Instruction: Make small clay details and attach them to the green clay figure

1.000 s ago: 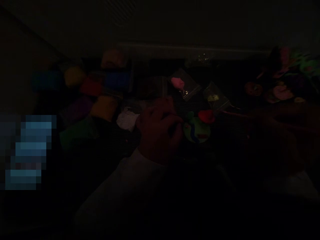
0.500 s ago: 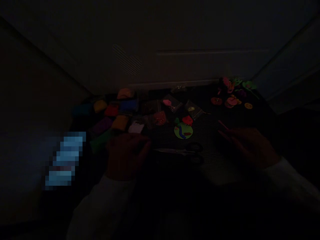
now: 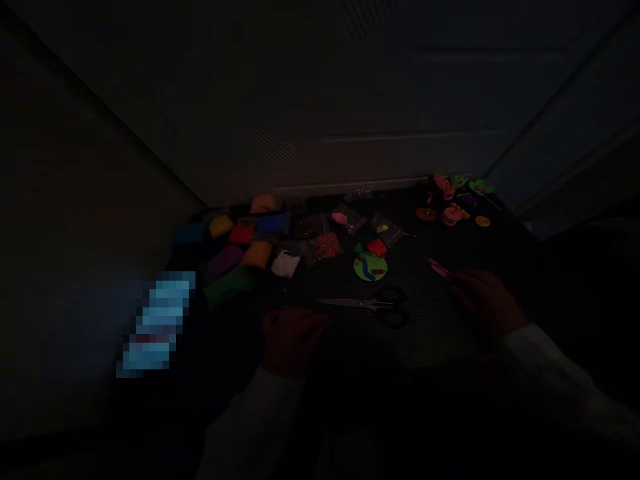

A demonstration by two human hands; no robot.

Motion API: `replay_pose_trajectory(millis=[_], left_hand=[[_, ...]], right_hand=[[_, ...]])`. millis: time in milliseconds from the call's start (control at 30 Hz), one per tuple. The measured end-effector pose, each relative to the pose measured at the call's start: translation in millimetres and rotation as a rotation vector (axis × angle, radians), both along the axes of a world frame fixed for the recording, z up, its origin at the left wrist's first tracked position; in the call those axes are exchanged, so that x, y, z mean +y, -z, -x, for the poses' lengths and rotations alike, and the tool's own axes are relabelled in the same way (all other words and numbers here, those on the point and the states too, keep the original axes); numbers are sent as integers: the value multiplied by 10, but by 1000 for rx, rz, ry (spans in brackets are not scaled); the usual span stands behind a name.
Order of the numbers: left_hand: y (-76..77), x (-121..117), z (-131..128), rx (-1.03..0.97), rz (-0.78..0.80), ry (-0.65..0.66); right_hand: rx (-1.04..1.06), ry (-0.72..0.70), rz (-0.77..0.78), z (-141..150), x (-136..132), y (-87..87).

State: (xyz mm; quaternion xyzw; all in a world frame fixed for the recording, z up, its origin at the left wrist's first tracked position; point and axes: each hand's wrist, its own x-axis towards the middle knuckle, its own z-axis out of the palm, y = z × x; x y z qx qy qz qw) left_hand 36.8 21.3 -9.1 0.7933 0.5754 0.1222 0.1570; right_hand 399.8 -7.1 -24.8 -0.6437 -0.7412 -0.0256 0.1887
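Observation:
In dim light my right hand (image 3: 487, 300) grips pink tweezers (image 3: 440, 268), whose two tips stand slightly apart and point to the left. My left hand (image 3: 293, 337) is low at the near side of the dark table, fingers pressed together; whether anything is pinched in them is too dark to see. Between the hands lie scissors (image 3: 363, 303) with black handles. Just beyond them sits a green clay disc (image 3: 370, 267) bearing a blue wavy strip and a small brown-red piece. A red clay piece (image 3: 377, 247) is at its upper edge.
Coloured clay packs, among them a green pack (image 3: 227, 288) and a white pack (image 3: 287, 264), cover the left side. Small clear bags (image 3: 349, 219) lie at the back. Finished-looking clay figures (image 3: 453, 213) stand back right. A blurred lit screen (image 3: 157, 323) is at left.
My left hand has drawn back from beside the clay disc toward the near edge. My right hand, with the tweezers, shows further from the view's right edge. The camera view has shifted and widened.

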Motion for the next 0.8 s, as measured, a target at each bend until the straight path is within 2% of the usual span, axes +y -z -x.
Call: replay_pose_trajectory(millis=[133,233,367,467,567,800], left_hand=[[7,-11,50,-17,-112,-7],[31,2,234,-21,-186,-80],[46,30,482,-14,-190,-154],[37,9,517,-20,-210,-150],[13,-18,509,0,-256,-227],[-42,31,775,12,-163,-264]], right_hand=[[37,44,12,110,102,12],[69,81,17,167,152,-6],[130,125,3,174,152,-23],[131,128,4,168,142,-34],[136,121,-2,179,138,-45],[117,136,33,170,119,-63]])
